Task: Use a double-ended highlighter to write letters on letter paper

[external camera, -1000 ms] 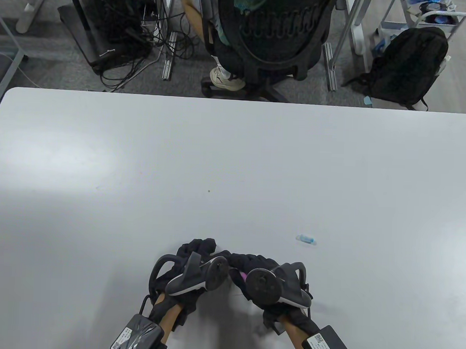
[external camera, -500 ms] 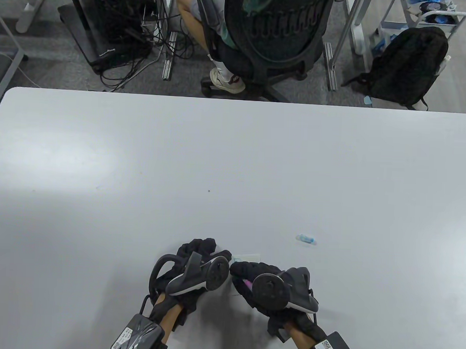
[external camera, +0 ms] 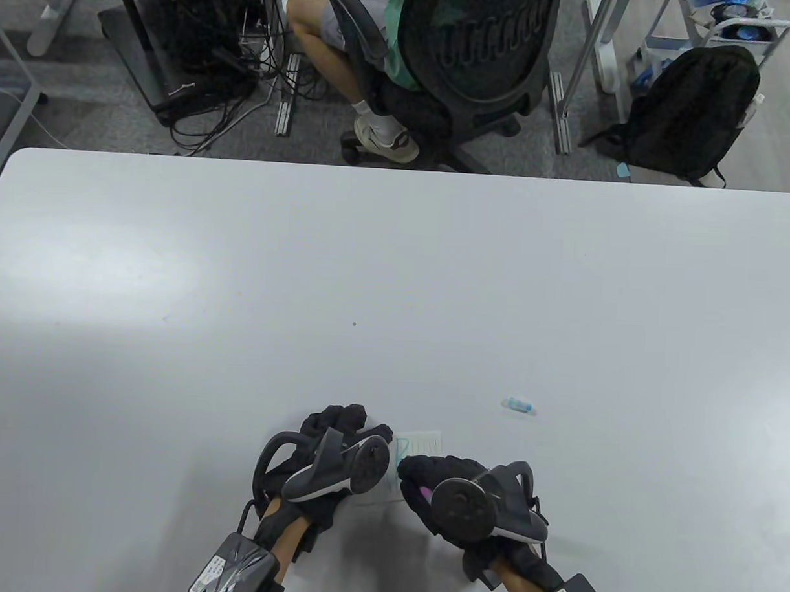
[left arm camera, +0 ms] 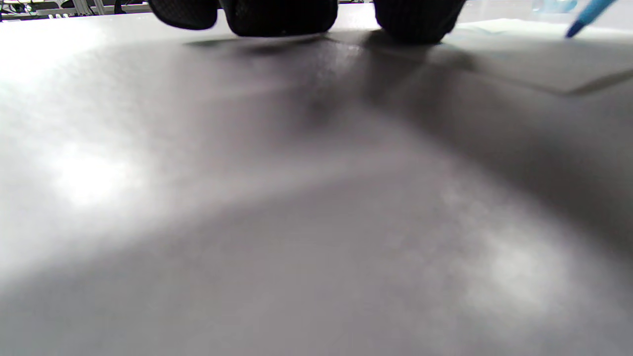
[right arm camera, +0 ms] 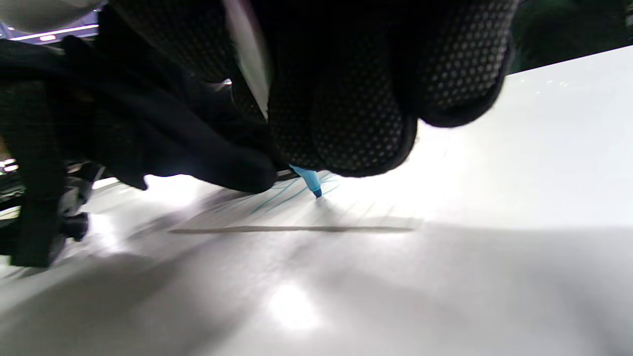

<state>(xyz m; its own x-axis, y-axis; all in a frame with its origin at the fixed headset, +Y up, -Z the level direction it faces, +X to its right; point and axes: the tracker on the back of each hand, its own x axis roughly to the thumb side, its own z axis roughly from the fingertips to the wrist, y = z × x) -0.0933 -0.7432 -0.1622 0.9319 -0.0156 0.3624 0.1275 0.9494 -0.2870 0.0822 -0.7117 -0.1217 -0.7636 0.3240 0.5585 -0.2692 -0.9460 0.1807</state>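
A small sheet of lined letter paper lies near the table's front edge, with blue strokes on its left part. My right hand grips the double-ended highlighter, whose pink end shows beside the tracker. Its blue tip touches the paper in the right wrist view. My left hand rests at the paper's left edge. In the left wrist view its fingertips press down on the table, one at the paper's edge, and the blue tip shows at the far right.
A small blue highlighter cap lies on the white table to the right of the paper. Beyond the far edge a person sits in a black office chair. A black backpack stands on the floor at right.
My right hand has slid toward me and to the right with the highlighter, uncovering the paper and blue strokes. My left hand has stayed put. The chair behind the table has turned.
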